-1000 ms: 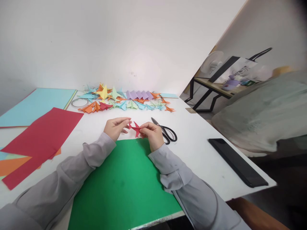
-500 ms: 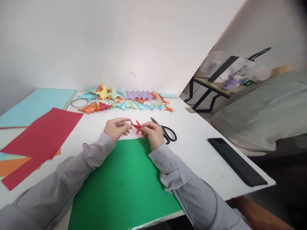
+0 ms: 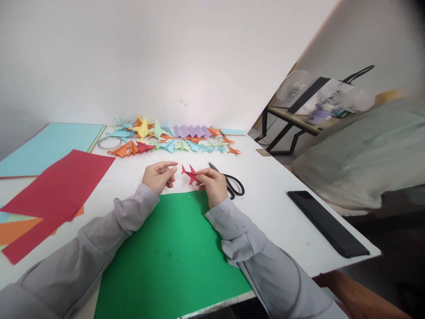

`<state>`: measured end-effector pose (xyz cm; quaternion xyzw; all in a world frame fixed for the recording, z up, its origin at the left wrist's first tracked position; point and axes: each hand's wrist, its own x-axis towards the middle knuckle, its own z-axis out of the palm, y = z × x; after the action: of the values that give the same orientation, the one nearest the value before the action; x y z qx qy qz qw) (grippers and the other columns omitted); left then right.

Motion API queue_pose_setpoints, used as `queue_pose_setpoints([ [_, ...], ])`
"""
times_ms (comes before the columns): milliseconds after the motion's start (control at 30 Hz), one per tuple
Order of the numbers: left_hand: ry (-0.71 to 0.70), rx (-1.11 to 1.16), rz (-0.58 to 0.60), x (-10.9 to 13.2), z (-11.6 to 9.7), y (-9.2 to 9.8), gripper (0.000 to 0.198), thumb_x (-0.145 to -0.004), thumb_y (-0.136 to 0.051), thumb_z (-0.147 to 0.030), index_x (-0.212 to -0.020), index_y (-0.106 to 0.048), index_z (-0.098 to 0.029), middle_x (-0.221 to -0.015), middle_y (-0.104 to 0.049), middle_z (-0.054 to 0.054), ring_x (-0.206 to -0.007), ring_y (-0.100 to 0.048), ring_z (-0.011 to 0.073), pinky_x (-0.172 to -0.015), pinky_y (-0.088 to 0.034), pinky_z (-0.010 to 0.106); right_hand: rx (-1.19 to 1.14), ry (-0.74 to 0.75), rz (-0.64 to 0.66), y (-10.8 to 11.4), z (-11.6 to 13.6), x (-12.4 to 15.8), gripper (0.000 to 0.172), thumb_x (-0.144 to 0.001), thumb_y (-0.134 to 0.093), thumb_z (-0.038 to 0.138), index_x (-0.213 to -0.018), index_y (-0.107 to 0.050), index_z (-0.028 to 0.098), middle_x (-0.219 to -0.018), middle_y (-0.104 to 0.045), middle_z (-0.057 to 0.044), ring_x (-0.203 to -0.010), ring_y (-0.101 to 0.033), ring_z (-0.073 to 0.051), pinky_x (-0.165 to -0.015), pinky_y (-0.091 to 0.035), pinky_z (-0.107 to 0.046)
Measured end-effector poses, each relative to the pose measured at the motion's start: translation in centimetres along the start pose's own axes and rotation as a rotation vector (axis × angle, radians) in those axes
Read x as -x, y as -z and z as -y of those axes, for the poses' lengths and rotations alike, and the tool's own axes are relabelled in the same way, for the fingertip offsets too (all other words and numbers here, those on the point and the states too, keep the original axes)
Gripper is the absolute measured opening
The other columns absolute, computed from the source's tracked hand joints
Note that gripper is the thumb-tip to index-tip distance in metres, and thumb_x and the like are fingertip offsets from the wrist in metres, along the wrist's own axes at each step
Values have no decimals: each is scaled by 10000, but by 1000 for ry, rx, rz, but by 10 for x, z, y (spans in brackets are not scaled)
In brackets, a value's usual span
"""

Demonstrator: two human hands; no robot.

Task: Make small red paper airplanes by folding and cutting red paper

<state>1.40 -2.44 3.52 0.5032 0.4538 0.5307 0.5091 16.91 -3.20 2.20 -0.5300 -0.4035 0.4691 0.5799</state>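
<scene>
A small red folded paper figure point(image 3: 190, 173) is pinched in the fingers of my right hand point(image 3: 212, 184), just above the white table point(image 3: 272, 195). A short gap to its left, my left hand point(image 3: 156, 176) hovers with its fingers loosely apart and holds nothing. Both hands sit just beyond the far edge of a large green sheet point(image 3: 172, 257). Black scissors point(image 3: 230, 181) lie right behind my right hand.
A row of coloured folded paper figures point(image 3: 172, 138) lies by the wall, with a tape roll point(image 3: 110, 142) at its left. Red sheets point(image 3: 56, 195), orange paper and a light blue sheet point(image 3: 49, 144) lie left. A black phone point(image 3: 327, 223) rests near the right edge.
My left hand has let go of the red figure and drawn slightly left, fingers opening. My right hand keeps the figure and has lifted it a little.
</scene>
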Motion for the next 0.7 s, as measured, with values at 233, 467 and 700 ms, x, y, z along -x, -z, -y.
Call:
queue_pose_setpoints([
  [233, 0, 13, 3, 2, 1, -4, 327, -588, -697, -320, -835, -678, -106, -587, -613, 6, -429, -541, 83, -396, -459, 201, -21, -9, 42, -1, 0, 0, 65, -497, -601, 182, -558, -615, 166, -425, -539, 44, -424, -486, -95, -391, -347, -198],
  [467, 45, -75, 10, 4, 2, -6, 239, -576, -712, -273, -757, -708, -117, -508, -611, 21, -438, -547, 105, -417, -468, 219, -9, 21, 84, -1, 0, 1, 52, -505, -598, 174, -555, -615, 174, -428, -545, 44, -423, -482, -98, -396, -354, -209],
  [700, 18, -127, 18, 6, 2, -6, 233, -581, -704, -238, -771, -702, -103, -427, -581, 9, -407, -535, 108, -426, -462, 221, -23, 36, 123, -1, 2, 2, 55, -509, -607, 170, -564, -609, 170, -423, -546, 48, -401, -469, -89, -396, -354, -207],
])
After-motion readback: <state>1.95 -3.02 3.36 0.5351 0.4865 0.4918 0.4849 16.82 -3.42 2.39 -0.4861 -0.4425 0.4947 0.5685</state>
